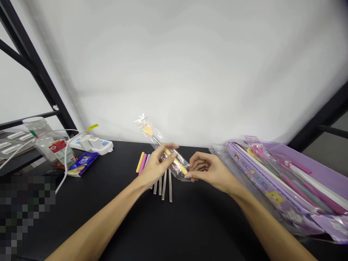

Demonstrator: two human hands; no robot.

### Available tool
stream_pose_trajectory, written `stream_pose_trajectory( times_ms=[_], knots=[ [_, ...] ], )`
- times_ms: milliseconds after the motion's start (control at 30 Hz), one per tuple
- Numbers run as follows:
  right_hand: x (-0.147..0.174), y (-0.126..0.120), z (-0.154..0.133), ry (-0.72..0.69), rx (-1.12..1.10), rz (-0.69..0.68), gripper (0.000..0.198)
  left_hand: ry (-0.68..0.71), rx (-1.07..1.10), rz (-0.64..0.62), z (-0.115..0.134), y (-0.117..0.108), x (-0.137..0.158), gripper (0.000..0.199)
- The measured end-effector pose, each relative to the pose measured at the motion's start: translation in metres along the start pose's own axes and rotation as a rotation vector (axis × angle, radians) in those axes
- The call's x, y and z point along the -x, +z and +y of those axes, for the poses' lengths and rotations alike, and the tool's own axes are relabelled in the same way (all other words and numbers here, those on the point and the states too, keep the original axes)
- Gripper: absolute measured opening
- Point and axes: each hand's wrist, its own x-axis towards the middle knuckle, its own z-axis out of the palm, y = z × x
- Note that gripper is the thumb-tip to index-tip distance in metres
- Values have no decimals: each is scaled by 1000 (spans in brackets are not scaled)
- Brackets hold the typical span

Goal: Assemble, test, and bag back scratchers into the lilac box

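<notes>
A back scratcher [178, 164] with a yellow handle, a metal rod and a yellow claw-shaped head lies slanted inside a clear plastic bag [141, 119], held above the black table. My left hand [159, 162] is closed around its middle, thumb on top of the handle. At the lower end, my right hand [208, 170] pinches the bag by the handle's tip, its other fingers curled. Under my left hand, several metal rods [170, 188] lie on the table, with yellow, pink [143, 165] and purple handles at their far side. My left hand partly hides them.
To the right stands a purple box [307, 156] with packaged pink, yellow and white items and clear wrapping. At left are a plastic jar [51, 145], a blue packet [84, 161], a white power strip [104, 146] and a loose white cable [66, 159]. A white wall rises behind.
</notes>
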Motion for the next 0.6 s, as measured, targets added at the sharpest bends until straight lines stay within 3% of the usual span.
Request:
stream_pose_trajectory(
  times_ms=[200, 300, 400, 500, 600],
  knots=[
    [-1, 4, 3, -17, -8, -10, 42, 9, -39, -85, -2, -2, 1, 30],
    [-2, 5, 6, -24, 14, -6, 43, 28, -1, -107, -3, -2, 1, 41],
    [-2, 6, 9, -22, 49, -42, 38, 66, -73, -113, -3, -3, 2, 50],
    [-2, 6, 11, -13, 82, -66, 36, 65, -200, -119, -2, -1, 3, 47],
    [-2, 4, 10, -14, 93, -46, 35, 51, -185, -87, -2, 1, 2, 47]
  ],
)
